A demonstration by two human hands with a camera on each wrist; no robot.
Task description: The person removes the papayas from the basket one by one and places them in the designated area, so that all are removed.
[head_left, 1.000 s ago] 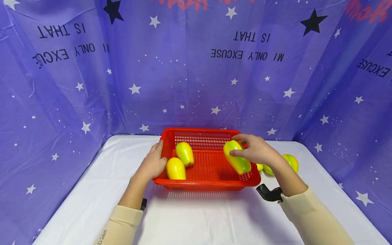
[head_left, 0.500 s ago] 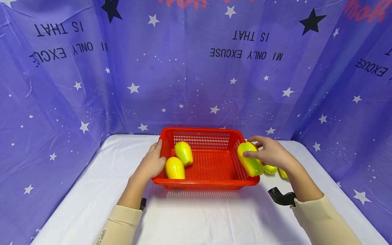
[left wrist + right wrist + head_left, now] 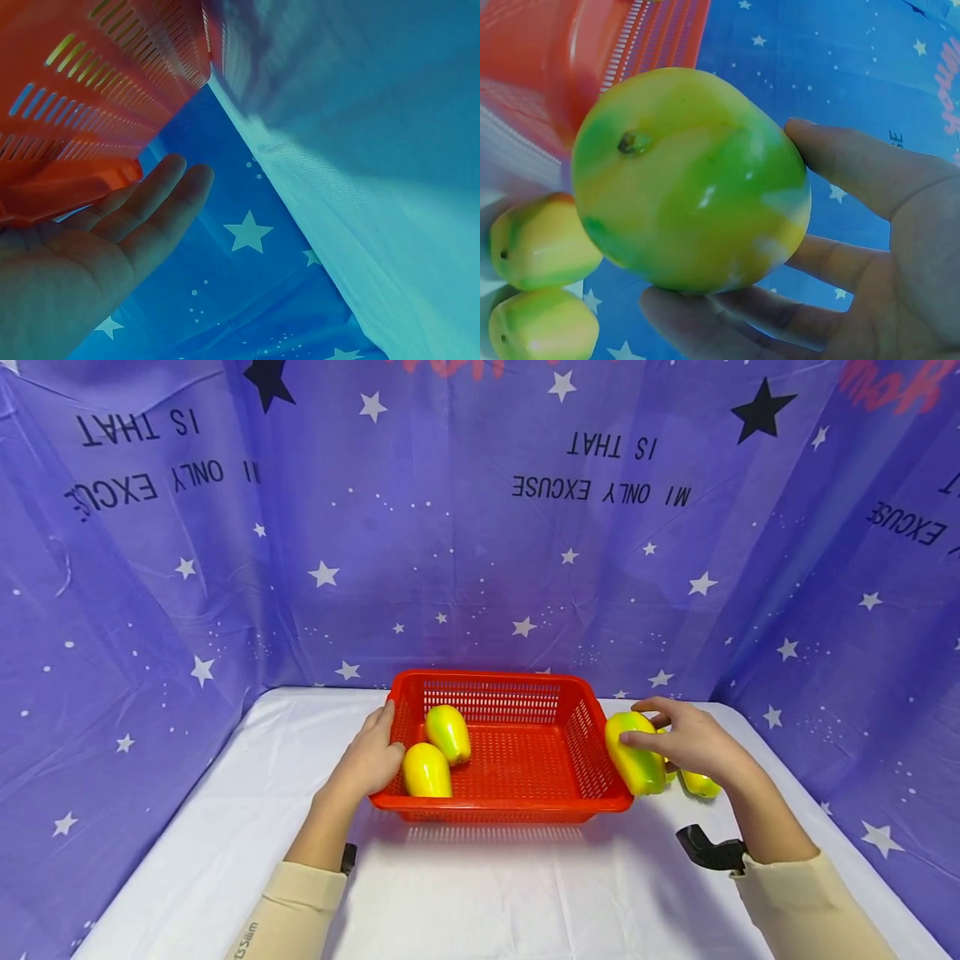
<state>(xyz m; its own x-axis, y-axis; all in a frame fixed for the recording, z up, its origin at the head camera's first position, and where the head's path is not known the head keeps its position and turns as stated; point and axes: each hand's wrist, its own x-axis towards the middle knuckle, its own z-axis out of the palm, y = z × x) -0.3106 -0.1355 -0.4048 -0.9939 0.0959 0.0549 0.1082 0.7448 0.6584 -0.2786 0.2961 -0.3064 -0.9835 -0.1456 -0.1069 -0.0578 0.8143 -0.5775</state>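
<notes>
My right hand [image 3: 693, 743] holds a yellow-green mango [image 3: 634, 756] just beyond the basket's right rim. The right wrist view shows thumb and fingers spread around this mango [image 3: 694, 180], its stem end facing the camera. A red plastic basket [image 3: 517, 804] with slotted walls stands on the table. Against its left rim rests my left hand [image 3: 369, 758]; in the left wrist view the fingers [image 3: 161, 214] lie straight beside the rim, and the thumb is hidden there. Inside the basket, at the left, lie two mangoes, one behind [image 3: 448, 735] and one in front [image 3: 427, 771].
Right of the basket, more mangoes [image 3: 701, 784] lie on the white-covered table [image 3: 480, 893], partly hidden by my right hand. The right wrist view shows two mangoes [image 3: 544, 244] there. A purple star-patterned curtain [image 3: 480, 552] encloses the back and sides.
My right hand has carried the mango rightward, from over the basket's right part to beyond its right rim. My left hand stays at the left rim.
</notes>
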